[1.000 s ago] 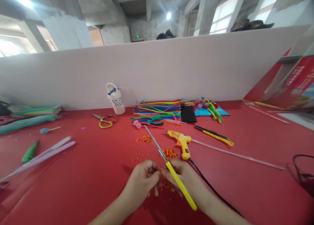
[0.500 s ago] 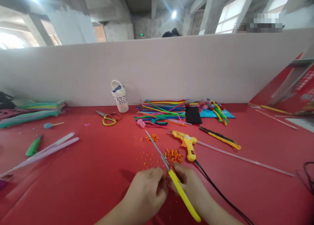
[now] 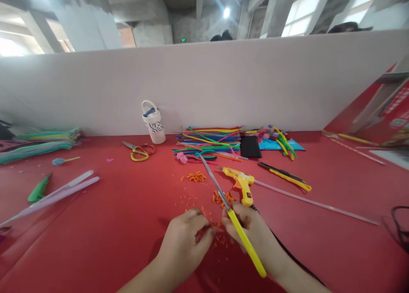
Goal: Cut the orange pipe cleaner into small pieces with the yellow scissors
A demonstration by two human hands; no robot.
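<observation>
Long-bladed scissors with a yellow handle (image 3: 246,242), seen nearly edge-on, rest in my right hand (image 3: 252,231), whose fingers are closed around them. The blades point up and away, over a small heap of short orange pieces (image 3: 228,197). My left hand (image 3: 187,237) is close beside, its thumb and fingertips pinched together. Whatever lies between those fingertips is too small to make out. Orange crumbs (image 3: 220,242) are scattered under and around both hands. Farther off lies a second pile of orange pieces (image 3: 196,176).
A yellow glue gun (image 3: 241,183) with a long glue stick and black cord lies right of the heap. Behind are colourful pipe cleaners (image 3: 207,141), a black phone (image 3: 251,146), a white cup (image 3: 154,124) and other scissors (image 3: 139,153). A yellow-and-black tool (image 3: 284,176) lies right.
My hands have moved slightly apart, the right one shifting a little to the right with the scissors. The view has tilted down a little.
</observation>
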